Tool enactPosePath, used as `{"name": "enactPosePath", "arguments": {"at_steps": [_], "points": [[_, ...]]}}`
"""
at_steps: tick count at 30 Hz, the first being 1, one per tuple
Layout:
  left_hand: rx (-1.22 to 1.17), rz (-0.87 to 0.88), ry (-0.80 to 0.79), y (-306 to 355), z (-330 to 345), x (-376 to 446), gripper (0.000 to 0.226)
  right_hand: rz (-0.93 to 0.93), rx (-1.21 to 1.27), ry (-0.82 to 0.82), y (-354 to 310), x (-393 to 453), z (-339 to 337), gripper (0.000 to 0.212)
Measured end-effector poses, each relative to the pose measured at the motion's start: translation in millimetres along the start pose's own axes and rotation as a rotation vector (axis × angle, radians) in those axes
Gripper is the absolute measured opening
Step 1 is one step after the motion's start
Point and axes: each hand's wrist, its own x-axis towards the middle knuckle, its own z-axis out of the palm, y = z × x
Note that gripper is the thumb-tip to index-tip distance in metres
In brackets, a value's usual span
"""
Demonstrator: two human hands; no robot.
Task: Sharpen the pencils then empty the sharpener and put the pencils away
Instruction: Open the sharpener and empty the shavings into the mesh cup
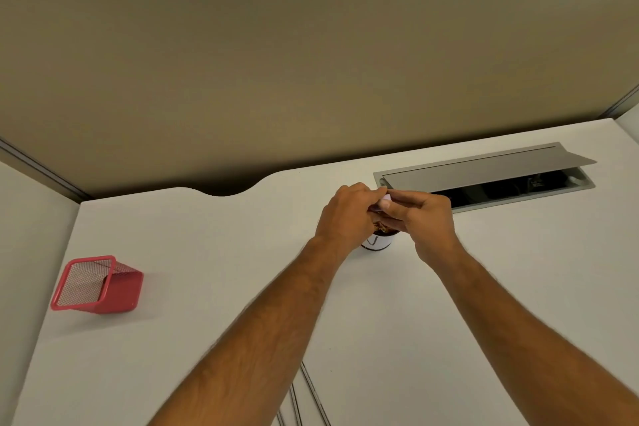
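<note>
Both hands meet directly above a small white paper cup (377,243) holding brown shavings. The left hand (345,214) and right hand (427,218) together pinch a small pale sharpener (385,199). Thin grey pencils (313,391) lie near the person, beneath the forearms.

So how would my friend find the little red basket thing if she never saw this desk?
Start at the white desk below the tan partition wall. Look toward its left edge, well away from both hands and the small white cup beneath them. The pencil holder is a square box of red wire mesh, open on top, the only red thing there.
</note>
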Motion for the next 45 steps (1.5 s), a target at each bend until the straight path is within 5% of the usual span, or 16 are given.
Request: {"name": "enactPosePath", "arguments": {"at_steps": [17,24,30,34,37,41,45], "points": [[0.019,-0.153,-0.005,-10,7,4,0.031,0.146,-0.101,0.119,2,10,-15,0.025],[0.165,0.029,0.035,-11,4,11,0.026,-0.159,-0.622,0.127,7,14,-13,0.028],[0.168,0.058,0.009,-1,-3,18,0.045,-0.349,-0.837,0.078,9,8,-10,0.057],[0.299,0.114,-0.051,4,-10,23,0.016,-0.434,-1.071,0.035,6,8,-12,0.029],[0.24,0.129,-0.029,1,-9,25,0.027,-0.443,-0.993,0.079,4,6,-12,0.048],[0.219,0.129,-0.033,-1,-9,25,0.035,-0.424,-1.092,0.034,6,7,-14,0.036],[0.162,0.106,0.03,-7,-8,23,0.04,-0.296,-0.839,0.131,5,5,-12,0.034]]}}
